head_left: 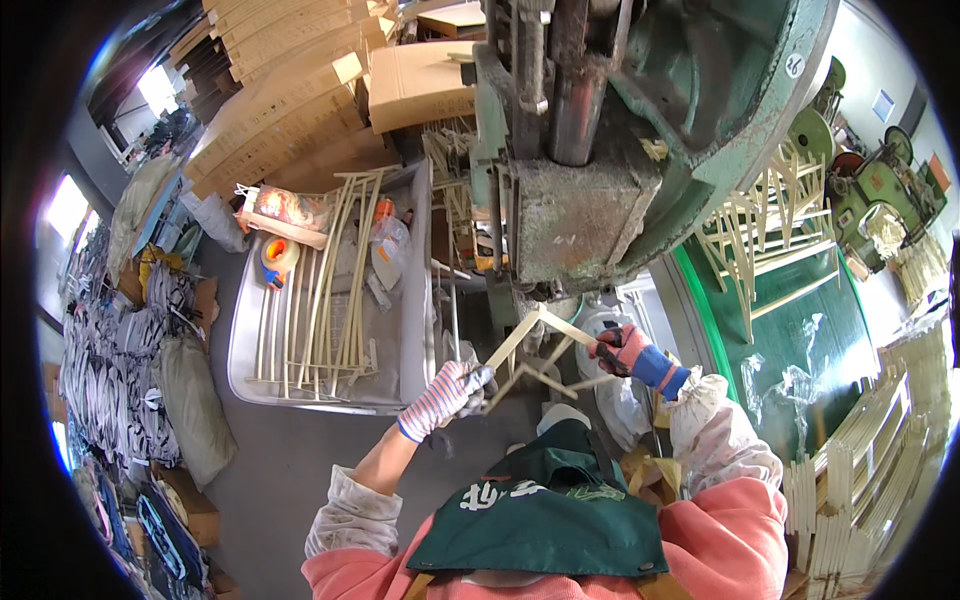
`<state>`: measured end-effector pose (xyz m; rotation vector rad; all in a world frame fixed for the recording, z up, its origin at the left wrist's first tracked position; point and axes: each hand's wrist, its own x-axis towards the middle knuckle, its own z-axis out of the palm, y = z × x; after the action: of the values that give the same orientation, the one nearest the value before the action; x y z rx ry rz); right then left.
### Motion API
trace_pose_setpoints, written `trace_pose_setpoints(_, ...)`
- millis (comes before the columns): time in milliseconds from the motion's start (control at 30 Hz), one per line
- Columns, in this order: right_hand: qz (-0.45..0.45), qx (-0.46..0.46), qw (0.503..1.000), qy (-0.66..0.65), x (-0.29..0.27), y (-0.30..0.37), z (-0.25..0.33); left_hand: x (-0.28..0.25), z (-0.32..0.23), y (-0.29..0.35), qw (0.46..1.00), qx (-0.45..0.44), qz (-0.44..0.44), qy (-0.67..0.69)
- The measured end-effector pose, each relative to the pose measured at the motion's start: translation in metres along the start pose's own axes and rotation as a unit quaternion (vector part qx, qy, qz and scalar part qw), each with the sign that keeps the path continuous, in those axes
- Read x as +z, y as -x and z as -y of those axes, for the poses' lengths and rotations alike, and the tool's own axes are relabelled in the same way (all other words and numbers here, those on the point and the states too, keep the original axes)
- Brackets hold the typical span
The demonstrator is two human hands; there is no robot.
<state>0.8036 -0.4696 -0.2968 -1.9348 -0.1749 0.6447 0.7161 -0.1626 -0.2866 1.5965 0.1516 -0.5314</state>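
Observation:
My left hand [443, 400], in a striped glove with grey fingertips, is closed on the lower left part of a cream-coloured angled frame of flat strips [514, 338]. Its corner points up, close under the heavy block [585, 220] of a green press. At the other leg of the frame, my right hand [630, 357] in a red and blue glove grips the strip's end. More cream strips cross below the corner, between the two hands. Whether these belong to the same piece, I cannot tell.
Left of the press stands a pale plastic tub [414, 300] with several long cream strips, a tape roll [279, 256] and a package. Cardboard boxes [290, 120] are stacked behind. To the right, a green belt [800, 360] carries strip frames [765, 230]; stacked strips [850, 470] are nearer.

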Motion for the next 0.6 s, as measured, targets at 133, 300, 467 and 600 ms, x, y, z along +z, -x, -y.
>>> trace_pose_setpoints(133, 0.026, 0.037, 0.999, -0.027, -0.007, -0.002, 0.011, -0.006, -0.017, 0.005, 0.996, -0.007, 0.069, 0.064)
trace_pose_setpoints(300, 0.049, 0.068, 0.996, -0.022, -0.013, -0.001, 0.016, -0.009, -0.021, 0.010, 0.992, -0.016, 0.099, 0.081)
trace_pose_setpoints(467, 0.075, 0.074, 0.994, -0.031, -0.014, -0.004, 0.017, -0.011, -0.023, 0.007, 0.992, -0.044, 0.091, 0.075)
trace_pose_setpoints(600, 0.092, 0.066, 0.993, -0.032, -0.021, -0.005, 0.020, -0.016, -0.025, 0.005, 0.991, -0.022, 0.104, 0.082)
